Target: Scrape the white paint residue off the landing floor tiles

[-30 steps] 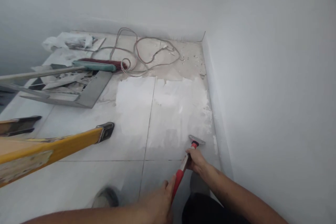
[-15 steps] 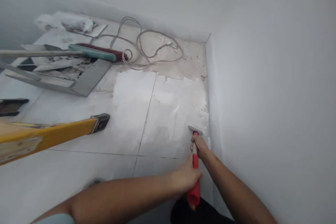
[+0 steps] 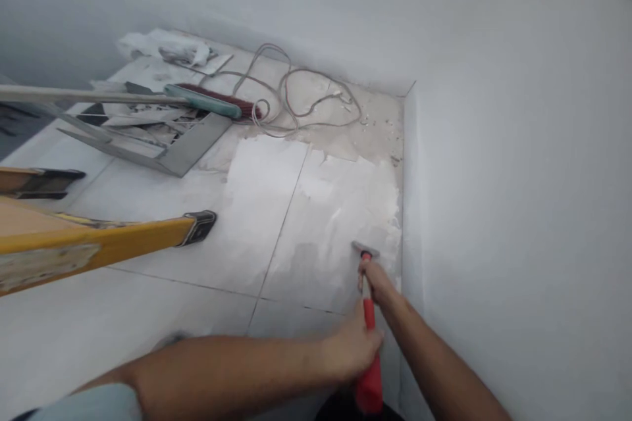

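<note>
Both hands are clamped on a red-handled scraper (image 3: 368, 316): the right hand (image 3: 376, 279) grips near the blade, the left hand (image 3: 353, 348) lower on the handle. The blade rests on the white-coated floor tile (image 3: 326, 223) just beside the wall (image 3: 494, 177). A yellow ladder (image 3: 99, 247), broom (image 3: 207, 100) and cable (image 3: 301, 102) lie farther off.

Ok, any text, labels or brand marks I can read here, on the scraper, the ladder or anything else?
None can be read.
Ladder: a pale, worn sticker patch on the yellow rail, too blurred to read.
Scraper, held by left hand and right hand: no marking visible on its red handle.
</note>
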Action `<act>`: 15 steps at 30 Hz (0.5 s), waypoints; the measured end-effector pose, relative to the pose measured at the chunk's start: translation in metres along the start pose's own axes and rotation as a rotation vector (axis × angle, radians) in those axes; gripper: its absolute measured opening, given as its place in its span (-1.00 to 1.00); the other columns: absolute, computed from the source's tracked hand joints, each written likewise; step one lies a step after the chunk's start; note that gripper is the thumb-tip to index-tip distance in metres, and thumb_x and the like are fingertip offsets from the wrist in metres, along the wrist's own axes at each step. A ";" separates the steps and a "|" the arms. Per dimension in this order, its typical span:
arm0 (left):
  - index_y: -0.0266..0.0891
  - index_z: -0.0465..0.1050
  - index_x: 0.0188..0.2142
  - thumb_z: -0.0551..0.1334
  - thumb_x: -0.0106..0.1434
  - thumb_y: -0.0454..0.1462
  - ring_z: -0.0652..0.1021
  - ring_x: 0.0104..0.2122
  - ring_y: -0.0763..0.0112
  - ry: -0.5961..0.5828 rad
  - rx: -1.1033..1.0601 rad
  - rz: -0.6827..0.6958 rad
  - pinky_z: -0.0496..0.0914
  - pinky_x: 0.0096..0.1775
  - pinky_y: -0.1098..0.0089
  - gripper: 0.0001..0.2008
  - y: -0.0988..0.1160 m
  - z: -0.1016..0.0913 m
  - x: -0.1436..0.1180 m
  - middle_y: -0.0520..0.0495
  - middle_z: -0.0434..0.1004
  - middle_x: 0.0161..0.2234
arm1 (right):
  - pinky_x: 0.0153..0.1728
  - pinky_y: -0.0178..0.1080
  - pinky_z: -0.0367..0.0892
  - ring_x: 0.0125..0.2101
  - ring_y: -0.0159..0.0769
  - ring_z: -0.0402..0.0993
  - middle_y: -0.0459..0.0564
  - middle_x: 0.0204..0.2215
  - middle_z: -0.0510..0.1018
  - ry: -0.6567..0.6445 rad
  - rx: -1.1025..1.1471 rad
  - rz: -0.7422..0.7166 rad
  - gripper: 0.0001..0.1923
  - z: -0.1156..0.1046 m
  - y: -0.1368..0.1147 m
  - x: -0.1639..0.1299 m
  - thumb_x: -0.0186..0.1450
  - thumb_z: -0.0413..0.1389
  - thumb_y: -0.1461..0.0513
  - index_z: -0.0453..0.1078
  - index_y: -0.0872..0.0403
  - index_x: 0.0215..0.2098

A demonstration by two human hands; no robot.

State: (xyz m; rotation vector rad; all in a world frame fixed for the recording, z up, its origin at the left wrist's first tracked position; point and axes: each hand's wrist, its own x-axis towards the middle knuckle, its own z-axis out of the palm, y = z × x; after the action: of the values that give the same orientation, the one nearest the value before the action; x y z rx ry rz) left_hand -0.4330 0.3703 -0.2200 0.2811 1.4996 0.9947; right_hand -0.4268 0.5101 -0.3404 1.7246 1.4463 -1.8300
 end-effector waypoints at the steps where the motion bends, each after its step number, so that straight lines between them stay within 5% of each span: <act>1: -0.26 0.14 0.04 0.07 0.11 -0.30 0.39 -0.32 0.34 -0.041 -0.001 -0.013 0.28 -0.25 0.35 -0.54 -0.009 0.000 -0.011 -0.10 0.38 -0.30 | -0.76 -0.37 0.08 -0.77 -0.44 0.12 -0.17 -0.78 0.17 -0.017 -0.008 0.032 -0.88 0.005 0.016 -0.004 0.01 -0.06 0.36 0.15 0.05 -0.62; 4: -0.27 0.13 0.05 0.06 0.14 -0.27 0.39 -0.29 0.32 -0.058 0.037 -0.022 0.26 -0.23 0.34 -0.55 -0.018 -0.010 -0.016 -0.13 0.39 -0.24 | -0.74 -0.38 0.10 -0.74 -0.45 0.14 -0.16 -0.76 0.20 0.017 -0.049 0.028 -0.88 0.013 0.023 0.003 0.00 -0.04 0.37 0.16 0.05 -0.62; 9: -0.31 0.18 -0.02 0.07 0.11 -0.30 0.35 -0.42 0.37 0.097 0.144 0.033 0.22 -0.34 0.38 -0.59 0.025 -0.033 0.061 -0.06 0.34 -0.39 | -0.75 -0.36 0.10 -0.75 -0.42 0.15 -0.18 -0.76 0.18 0.068 -0.057 -0.067 -0.88 0.002 -0.075 0.054 -0.01 -0.04 0.38 0.20 0.05 -0.54; 11: -0.30 0.22 -0.07 0.09 0.10 -0.30 0.32 -0.44 0.39 0.124 0.147 0.045 0.21 -0.36 0.39 -0.64 0.034 -0.035 0.072 -0.03 0.31 -0.42 | -0.75 -0.37 0.11 -0.76 -0.42 0.14 -0.19 -0.76 0.17 0.061 -0.051 -0.076 -0.89 0.001 -0.092 0.056 0.00 -0.05 0.38 0.19 0.05 -0.53; 15: -0.29 0.15 0.04 0.10 0.10 -0.29 0.33 -0.44 0.38 0.047 -0.101 0.042 0.21 -0.36 0.39 -0.53 0.007 -0.023 0.032 -0.06 0.31 -0.38 | -0.76 -0.37 0.10 -0.78 -0.42 0.15 -0.18 -0.78 0.18 0.005 -0.062 -0.025 -0.93 0.009 -0.044 0.025 0.03 -0.04 0.33 0.16 0.05 -0.57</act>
State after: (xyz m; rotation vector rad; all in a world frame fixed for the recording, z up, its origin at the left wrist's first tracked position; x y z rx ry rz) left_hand -0.4635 0.3867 -0.2400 0.2188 1.4860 1.1141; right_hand -0.4717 0.5350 -0.3427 1.6907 1.5172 -1.7744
